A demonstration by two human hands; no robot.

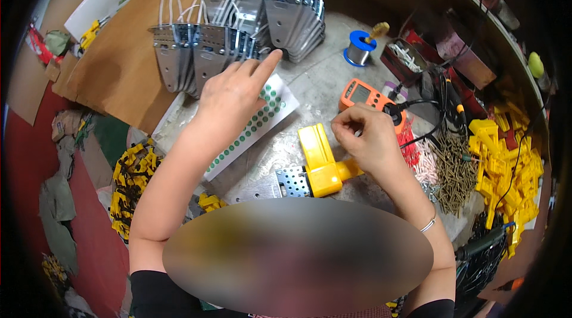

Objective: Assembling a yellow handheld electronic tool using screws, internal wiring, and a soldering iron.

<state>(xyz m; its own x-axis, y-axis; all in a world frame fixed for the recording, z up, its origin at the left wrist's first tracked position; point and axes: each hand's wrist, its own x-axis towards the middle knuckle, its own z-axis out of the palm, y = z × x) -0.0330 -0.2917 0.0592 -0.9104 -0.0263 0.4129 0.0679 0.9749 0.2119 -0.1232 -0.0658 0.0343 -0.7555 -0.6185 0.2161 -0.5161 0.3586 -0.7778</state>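
Note:
My left hand (229, 94) is over a white sheet of green round stickers (253, 124). Its index finger stretches toward the front of the grey metal plate assemblies (223, 50), and its fingers are apart with nothing seen in them. My right hand (369, 139) hovers just right of a yellow plastic housing, its thumb and index finger pinched together; whatever may be between them is too small to tell. Below it lies the yellow plastic housing (322, 163), joined to a perforated metal plate (292, 181). An orange meter (360, 93) with a black plug in it lies behind that hand.
A blue spool of solder wire (360, 49) stands at the back. To the right are piles of brown screws (456, 166), pink pieces (425, 166) and yellow plastic parts (506, 157). Black cables cross near the meter. Yellow and black parts (134, 184) heap at the left.

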